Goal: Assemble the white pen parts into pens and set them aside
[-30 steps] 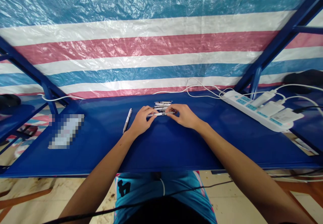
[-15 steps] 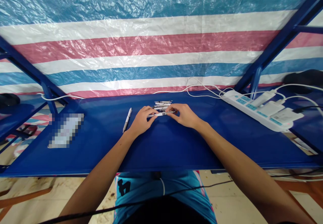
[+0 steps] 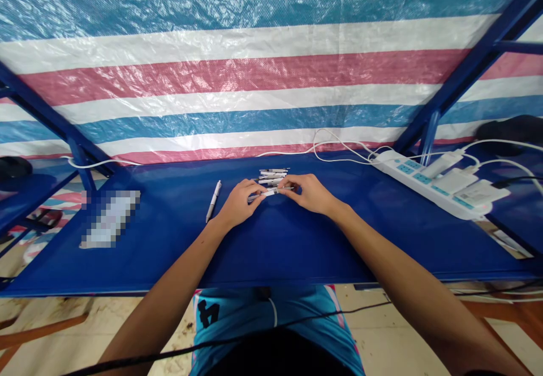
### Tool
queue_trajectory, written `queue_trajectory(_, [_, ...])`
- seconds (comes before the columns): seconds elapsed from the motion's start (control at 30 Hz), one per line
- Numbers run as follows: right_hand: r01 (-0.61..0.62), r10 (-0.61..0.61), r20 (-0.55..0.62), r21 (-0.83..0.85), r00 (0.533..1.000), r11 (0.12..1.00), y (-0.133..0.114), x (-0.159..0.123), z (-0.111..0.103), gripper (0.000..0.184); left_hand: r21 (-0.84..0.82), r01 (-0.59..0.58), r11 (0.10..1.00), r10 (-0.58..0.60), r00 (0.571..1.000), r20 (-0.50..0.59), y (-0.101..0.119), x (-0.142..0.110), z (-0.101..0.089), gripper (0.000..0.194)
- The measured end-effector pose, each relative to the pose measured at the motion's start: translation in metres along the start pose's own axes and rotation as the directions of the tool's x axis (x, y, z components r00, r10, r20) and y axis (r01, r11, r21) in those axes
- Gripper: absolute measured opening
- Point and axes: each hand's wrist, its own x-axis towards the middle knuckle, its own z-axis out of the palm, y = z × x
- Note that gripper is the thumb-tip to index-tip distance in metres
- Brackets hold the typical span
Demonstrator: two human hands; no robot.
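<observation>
A white pen lies crosswise between my two hands near the middle of the blue table. My left hand pinches its left end between thumb and fingers. On the other end, my right hand is closed in a similar pinch. Just behind my fingers is a small group of pens, white with dark parts, lying roughly side by side; my fingers partly hide them. Left of my left hand, a single white pen with a grey grip lies at a slant on the table.
A white power strip with several plugged-in adapters sits at the right, its white cables trailing along the back edge. A blurred-out flat object rests at the left of the blue table. Striped sheeting hangs behind.
Almost nothing differs. Both hands stay at the pen, whose left end appears tipped very slightly toward me.
</observation>
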Motion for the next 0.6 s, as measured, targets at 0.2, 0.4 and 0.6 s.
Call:
queue_trajectory(0.2, [-0.002,0.002,0.016,0.001,1.000,1.000,-0.0012,0.0003,-0.0003,0.016,-0.001,0.004,1.000,-0.004,1.000,-0.013,0.0010,0.0005,-0.0012,0.018])
queue_trajectory(0.4, [0.010,-0.010,0.019,0.004,1.000,1.000,-0.0006,0.0008,0.0005,0.014,0.001,0.017,1.000,-0.017,1.000,-0.025,-0.0012,0.0010,-0.0002,0.016])
queue_trajectory(0.6, [0.033,-0.033,0.021,-0.012,0.999,0.999,0.0000,0.0010,0.0003,0.018,0.005,0.029,1.000,-0.028,0.999,-0.030,-0.0028,0.0011,0.0000,0.016])
